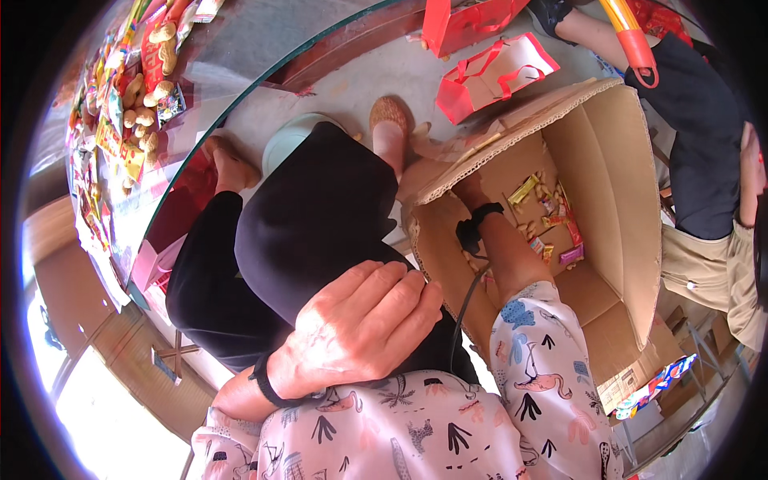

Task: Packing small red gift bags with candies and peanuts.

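Observation:
My left hand (360, 324) lies over my dark-trousered thigh, its fingers side by side and loosely bent over the cloth. It holds nothing that I can see. My right forearm (512, 248), with a black strap at the wrist, reaches down into an open cardboard box (596, 136). Only the shaded back of my right hand (470, 190) shows near the box's left wall; its fingers are hidden. On the box's bottom lie wrapped sweets, among them a yellow one (524, 190) and a purple one (571, 255), with several peanuts (546, 194) between them.
A glass table (264, 48) at the upper left bears peanuts (144, 117) and packaged snacks. Red-and-white paper bags (496, 76) stand on the floor beyond the box. At the right sits another person (696, 136) in dark trousers. A pale round stool (290, 140) is by my knee.

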`<state>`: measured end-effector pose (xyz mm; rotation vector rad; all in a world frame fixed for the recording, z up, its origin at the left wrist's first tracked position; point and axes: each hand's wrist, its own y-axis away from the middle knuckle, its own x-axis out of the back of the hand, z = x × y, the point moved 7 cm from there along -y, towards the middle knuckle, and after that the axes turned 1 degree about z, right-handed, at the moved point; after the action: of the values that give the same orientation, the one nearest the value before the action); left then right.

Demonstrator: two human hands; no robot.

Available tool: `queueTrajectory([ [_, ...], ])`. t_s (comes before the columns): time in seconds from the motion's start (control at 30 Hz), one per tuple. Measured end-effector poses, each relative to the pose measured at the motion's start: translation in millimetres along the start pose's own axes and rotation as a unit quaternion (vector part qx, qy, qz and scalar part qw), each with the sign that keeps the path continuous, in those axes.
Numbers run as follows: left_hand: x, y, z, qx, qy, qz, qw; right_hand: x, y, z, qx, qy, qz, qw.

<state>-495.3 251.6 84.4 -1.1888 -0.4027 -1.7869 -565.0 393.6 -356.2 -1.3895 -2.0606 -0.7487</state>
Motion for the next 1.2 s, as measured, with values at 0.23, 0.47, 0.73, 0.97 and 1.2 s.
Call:
queueTrajectory([
  [0.23,1.8,2.7,-1.4,0.012,-0.004,0.010,1.000,-13.1,10.5,-16.3,-0.092,0.244,-0.145,0.955],
  [0.47,3.2,4.1,-3.3,0.015,0.008,0.022,1.000,-70.2,17.7,31.7,-0.185,0.056,-0.017,0.981],
  [0.73,4.1,6.2,-3.4,0.006,0.005,0.022,1.000,-70.1,10.3,38.2,-0.284,-0.096,-0.032,0.954],
  [0.97,4.7,9.9,-4.3,0.003,-0.004,0.026,1.000,-92.8,-0.2,57.0,-0.210,-0.064,-0.130,0.967],
  [1.2,5.3,11.7,-4.8,0.017,0.012,0.017,1.000,-128.3,-3.0,82.3,-0.188,-0.071,-0.176,0.964],
])
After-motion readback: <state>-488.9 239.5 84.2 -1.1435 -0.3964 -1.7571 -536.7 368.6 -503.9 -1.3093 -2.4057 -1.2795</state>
